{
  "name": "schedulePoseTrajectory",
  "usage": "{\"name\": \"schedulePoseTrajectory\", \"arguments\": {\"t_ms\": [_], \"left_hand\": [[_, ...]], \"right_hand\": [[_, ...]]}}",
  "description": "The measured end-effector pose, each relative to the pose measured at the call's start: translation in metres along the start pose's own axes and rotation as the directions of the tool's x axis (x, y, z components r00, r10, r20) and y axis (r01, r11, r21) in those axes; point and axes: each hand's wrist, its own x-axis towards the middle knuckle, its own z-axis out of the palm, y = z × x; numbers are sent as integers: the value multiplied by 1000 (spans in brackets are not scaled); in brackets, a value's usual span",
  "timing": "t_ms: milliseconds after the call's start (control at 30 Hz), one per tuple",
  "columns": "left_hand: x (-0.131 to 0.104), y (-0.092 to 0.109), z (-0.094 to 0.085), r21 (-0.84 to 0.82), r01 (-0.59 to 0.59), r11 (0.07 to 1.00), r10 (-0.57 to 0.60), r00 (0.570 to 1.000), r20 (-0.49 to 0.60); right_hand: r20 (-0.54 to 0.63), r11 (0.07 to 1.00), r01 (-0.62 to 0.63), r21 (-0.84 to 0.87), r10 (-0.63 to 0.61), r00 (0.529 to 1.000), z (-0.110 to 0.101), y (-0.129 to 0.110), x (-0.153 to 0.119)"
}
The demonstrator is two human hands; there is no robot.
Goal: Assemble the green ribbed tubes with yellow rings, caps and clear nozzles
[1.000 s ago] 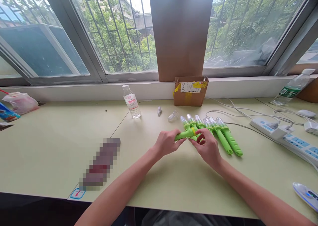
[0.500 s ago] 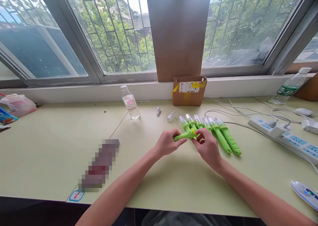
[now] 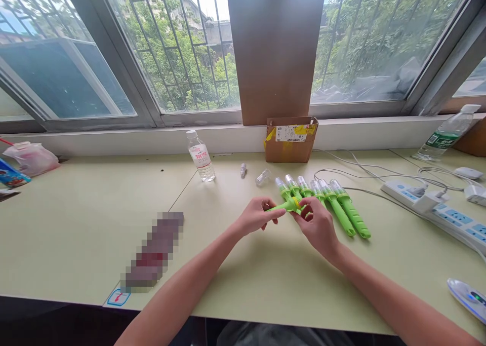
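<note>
A green stick-like piece (image 3: 285, 205) with a yellow ring at its right end is held between both hands above the table. My left hand (image 3: 258, 216) is closed on its left, narrow part. The fingers of my right hand (image 3: 316, 222) pinch the yellow-ringed end. Just behind and to the right, several green sticks with clear tops (image 3: 353, 217) lie side by side, some partly hidden by my right hand. A loose clear ribbed cap (image 3: 263, 177) lies behind my hands, with a small clear-and-white piece (image 3: 243, 170) to its left.
A water bottle (image 3: 201, 157) stands behind on the left, a cardboard box (image 3: 290, 148) at the windowsill. Cables and a power strip (image 3: 451, 217) lie right, with another bottle (image 3: 444, 136) behind. A blurred dark object (image 3: 155, 252) lies left, a white device (image 3: 469, 298) front right.
The fingers of my left hand have shifted on the green piece, the lower ones now loosened and hanging below it. My right hand keeps its grip. The view has shifted slightly.
</note>
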Motion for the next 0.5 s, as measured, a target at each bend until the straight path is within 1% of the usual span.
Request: {"name": "schedulePoseTrajectory", "arguments": {"t_ms": [67, 100, 133, 167, 200, 233, 267, 300, 333, 400, 500], "left_hand": [[0, 1, -2, -8, 46, 999, -46, 997, 61], [-1, 0, -3, 19, 54, 998, -56, 995, 83], [-1, -1, -4, 76, 37, 996, -44, 995, 87], [-1, -3, -4, 169, -7, 986, -4, 998, 68], [0, -6, -3, 296, -73, 952, 65, 997, 37], [0, -9, -2, 441, -147, 885, 161, 987, 5], [1, -13, -1, 586, -208, 783, 265, 964, -12], [2, -17, 1, 700, -252, 669, 357, 934, -5], [3, -21, 2, 775, -278, 568, 431, 902, 8], [5, -26, 4, 854, -295, 429, 541, 841, 18], [8, -29, 4, 912, -286, 295, 646, 763, 31]], "right_hand": [[2, 1000, 2, -7, -2, 1000, 1, 1, -1], [5, 1000, 4, -13, -4, 1000, 1, 1, -1], [10, 1000, 8, -21, -8, 1000, 1, 2, -2], [14, 999, 12, -31, -12, 1000, 2, 3, -2], [14, 999, 17, -43, -17, 1000, 2, 4, -3], [10, 998, 21, -52, -21, 1000, 2, 5, -3], [2, 998, 24, -59, -24, 1000, 2, 5, -3], [-6, 998, 25, -61, -26, 1000, 2, 5, -3], [-14, 998, 24, -59, -25, 1000, 2, 5, -3], [-28, 999, 16, -51, -18, 999, 1, 4, -2], [-32, 999, -9, -40, 8, 999, 1, 3, -1]]}}
